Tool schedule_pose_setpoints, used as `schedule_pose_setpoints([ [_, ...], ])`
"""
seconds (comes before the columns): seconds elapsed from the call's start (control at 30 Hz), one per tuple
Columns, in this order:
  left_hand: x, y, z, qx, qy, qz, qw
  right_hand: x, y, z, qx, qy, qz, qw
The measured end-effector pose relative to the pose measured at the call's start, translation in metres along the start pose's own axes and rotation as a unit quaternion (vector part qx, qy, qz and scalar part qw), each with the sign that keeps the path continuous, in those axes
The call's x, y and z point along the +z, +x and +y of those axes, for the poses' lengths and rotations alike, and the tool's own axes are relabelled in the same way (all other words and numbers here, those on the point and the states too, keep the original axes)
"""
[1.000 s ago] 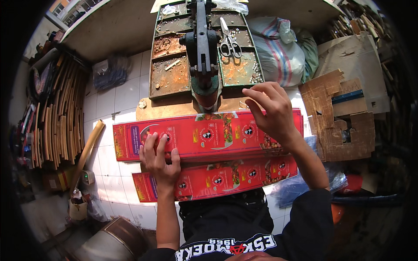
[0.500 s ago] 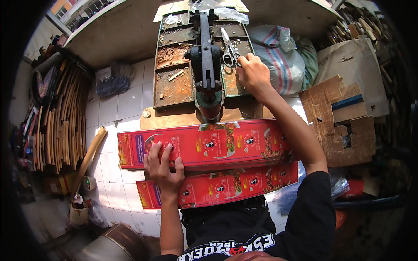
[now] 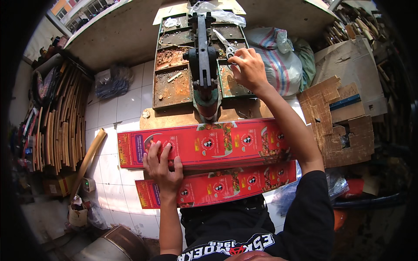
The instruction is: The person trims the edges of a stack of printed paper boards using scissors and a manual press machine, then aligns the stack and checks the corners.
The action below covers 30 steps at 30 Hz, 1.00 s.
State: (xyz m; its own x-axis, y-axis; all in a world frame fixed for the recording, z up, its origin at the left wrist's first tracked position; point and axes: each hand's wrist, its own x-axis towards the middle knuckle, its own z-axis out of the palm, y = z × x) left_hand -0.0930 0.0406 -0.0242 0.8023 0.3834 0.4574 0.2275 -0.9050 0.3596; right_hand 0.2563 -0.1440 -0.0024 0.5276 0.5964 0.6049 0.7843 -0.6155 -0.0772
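Comparing the head view with its earlier frames: a second ago the right hand (image 3: 251, 69) hung above the right end of the upper red stack (image 3: 187, 148); half a second ago it was at the handles of the scissors (image 3: 224, 42). Now it is there too, but the scissors have swung round, points farther toward the tray's left side. Left hand (image 3: 164, 172) unchanged in placement.

Appearance: scissors silvery, slim blades, looped handles mostly covered by the hand. Stacked strips long, red, glossy, printed with food pictures and a purple panel near the left end; layered edges visible.

Position: scissors in the right-hand column of the compartmented tray (image 3: 174, 91), handle end by the tray's right edge, blades slanting toward its far side, beyond the right fingers. Those fingers are bent closed on the handles; exact finger placement in the loops cannot be told. Left fingers spread, flat on the left end of the upper stack, grasping nothing.

Upper stack lies along the near edge of the table (image 3: 174, 119), before the black lever press (image 3: 203, 48). Lower red stack (image 3: 201, 190) sits nearer the body, beneath the left wrist.
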Motion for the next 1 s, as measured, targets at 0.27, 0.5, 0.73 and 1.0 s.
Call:
schedule_pose_setpoints([
  [0.27, -0.001, 0.0, -0.001, -0.004, -0.002, 0.001, 1.0, 0.023, 0.019, -0.021, -0.002, -0.057, -0.106, 0.993],
  [0.5, -0.003, -0.001, 0.0, -0.006, -0.003, 0.008, 1.0, 0.022, 0.031, -0.023, 0.027, -0.105, -0.186, 0.976],
  [0.73, -0.003, -0.002, -0.001, -0.002, -0.02, 0.019, 1.0, 0.012, 0.021, -0.02, 0.099, -0.014, -0.132, 0.986],
  [1.0, -0.005, -0.005, -0.002, 0.006, -0.014, 0.031, 0.999, -0.034, -0.011, -0.009, 0.282, 0.703, -0.225, 0.613],
])
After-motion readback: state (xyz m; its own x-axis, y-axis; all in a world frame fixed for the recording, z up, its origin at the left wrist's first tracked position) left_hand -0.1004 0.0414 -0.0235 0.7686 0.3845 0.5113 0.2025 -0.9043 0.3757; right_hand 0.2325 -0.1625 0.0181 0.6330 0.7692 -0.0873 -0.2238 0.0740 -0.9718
